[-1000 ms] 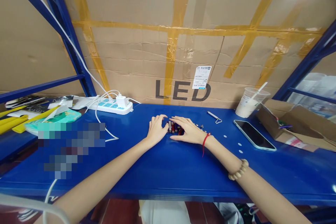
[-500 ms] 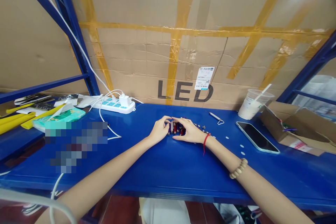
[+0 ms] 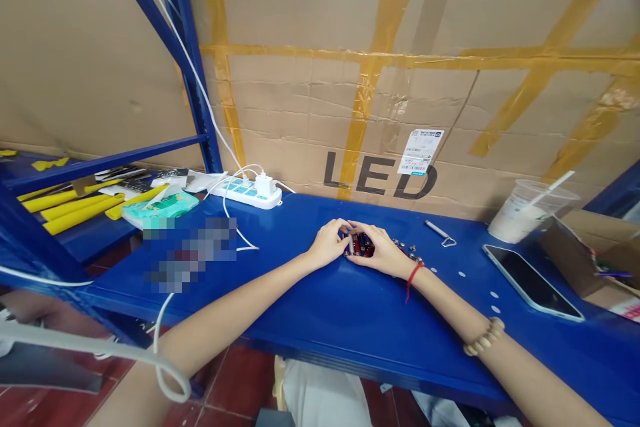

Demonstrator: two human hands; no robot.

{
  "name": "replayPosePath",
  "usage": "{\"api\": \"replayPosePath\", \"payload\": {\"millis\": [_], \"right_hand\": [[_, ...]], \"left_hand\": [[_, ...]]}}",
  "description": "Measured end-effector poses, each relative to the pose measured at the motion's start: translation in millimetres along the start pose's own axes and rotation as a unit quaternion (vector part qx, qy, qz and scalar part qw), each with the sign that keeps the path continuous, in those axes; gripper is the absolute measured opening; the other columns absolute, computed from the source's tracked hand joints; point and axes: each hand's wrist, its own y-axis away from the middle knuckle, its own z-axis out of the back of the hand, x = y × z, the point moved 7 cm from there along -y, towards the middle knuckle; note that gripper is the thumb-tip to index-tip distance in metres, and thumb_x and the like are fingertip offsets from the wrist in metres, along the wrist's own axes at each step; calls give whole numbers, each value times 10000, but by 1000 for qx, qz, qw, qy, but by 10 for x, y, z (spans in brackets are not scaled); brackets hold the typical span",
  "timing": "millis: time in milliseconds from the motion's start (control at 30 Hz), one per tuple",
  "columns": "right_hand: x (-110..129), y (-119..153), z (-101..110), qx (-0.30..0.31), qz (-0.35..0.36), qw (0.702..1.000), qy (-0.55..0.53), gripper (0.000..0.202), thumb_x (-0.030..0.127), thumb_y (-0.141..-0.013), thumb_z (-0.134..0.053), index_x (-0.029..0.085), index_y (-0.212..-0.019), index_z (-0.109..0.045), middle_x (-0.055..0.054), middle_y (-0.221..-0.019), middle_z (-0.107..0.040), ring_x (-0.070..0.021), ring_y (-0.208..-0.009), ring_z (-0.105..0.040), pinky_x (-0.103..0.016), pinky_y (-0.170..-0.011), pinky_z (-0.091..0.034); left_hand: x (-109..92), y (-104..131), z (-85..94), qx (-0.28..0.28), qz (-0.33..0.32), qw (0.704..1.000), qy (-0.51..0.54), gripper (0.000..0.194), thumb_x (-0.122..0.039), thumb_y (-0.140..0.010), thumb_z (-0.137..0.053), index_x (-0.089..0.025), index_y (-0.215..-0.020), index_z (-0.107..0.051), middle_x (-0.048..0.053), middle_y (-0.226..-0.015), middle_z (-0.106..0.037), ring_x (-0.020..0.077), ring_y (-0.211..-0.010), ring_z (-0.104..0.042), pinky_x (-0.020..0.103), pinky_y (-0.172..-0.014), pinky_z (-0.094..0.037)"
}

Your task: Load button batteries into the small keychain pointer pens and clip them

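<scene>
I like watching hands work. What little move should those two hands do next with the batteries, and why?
Probably press the batteries into one tight bundle and lift them. The left hand and right hand already cup the pile from both sides on the blue table, fingertips meeting above it, so it looks nearly gathered.

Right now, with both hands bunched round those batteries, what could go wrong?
The batteries lie loose between the left hand and right hand; some could roll across the blue shelf. Small loose metal bits beside them might get swept along. The phone nearby could get knocked.
</scene>
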Motion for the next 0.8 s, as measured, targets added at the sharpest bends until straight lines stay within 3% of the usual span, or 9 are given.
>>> {"api": "replayPosePath", "payload": {"millis": [100,233,333,433,533,667,733,800], "right_hand": [[20,-7,67,-23,0,1000,-2,675,449,-720,-619,259,-1303,-336,-76,-1154,-574,-267,-1123,-484,-452,-950,-333],[40,11,303,-115,-9,993,14,685,455,-710,-639,248,-1293,-344,-67,-1147,-572,-255,-1114,-495,-424,-947,-343],[117,40,430,-160,-8,986,48,690,478,-719,-629,230,-1301,-353,-93,-1186,-554,-279,-1136,-480,-436,-948,-341],[279,39,434,-154,29,984,80,669,508,-722,-620,223,-1284,-395,-103,-1207,-548,-284,-1136,-479,-430,-941,-357],[408,13,403,-116,72,985,103,604,506,-760,-583,230,-1274,-428,-87,-1198,-563,-256,-1115,-501,-394,-929,-382],[291,5,590,-121,46,981,142,443,485,-805,-534,236,-1171,-544,-75,-1156,-596,-244,-1074,-533,-381,-908,-395],[121,26,730,-125,0,980,157,299,450,-839,-500,230,-982,-643,-62,-995,-663,-222,-943,-595,-353,-845,-422],[-68,52,796,-86,-48,981,165,261,417,-852,-485,235,-845,-672,-31,-849,-688,-189,-802,-624,-309,-743,-447]], "left_hand": [[5,1,81,-30,9,1000,2,202,-184,-770,-515,-170,-968,-554,24,-919,-570,64,-547,-518,234,-622,-482],[-2,11,274,-82,22,996,-8,334,-312,-829,-486,-191,-1136,-540,48,-1005,-559,89,-633,-536,270,-726,-472],[-56,12,331,-84,13,996,7,299,-372,-845,-473,-219,-1055,-619,44,-1034,-583,131,-806,-564,284,-827,-434],[-158,10,233,-29,-11,999,26,258,-360,-855,-464,-222,-869,-681,17,-979,-637,169,-962,-542,319,-933,-356],[-260,21,126,17,-34,998,40,283,-329,-862,-454,-199,-751,-680,7,-865,-662,166,-908,-561,332,-939,-334],[-264,13,216,-36,-24,998,44,257,-309,-853,-464,-192,-783,-682,16,-809,-650,167,-857,-570,297,-866,-383],[-226,5,297,-71,-15,996,55,228,-300,-842,-480,-195,-845,-682,23,-858,-650,166,-865,-576,278,-834,-407],[-182,-2,360,-98,-7,993,66,198,-278,-821,-511,-190,-882,-678,32,-917,-647,162,-861,-584,267,-805,-429]]}}
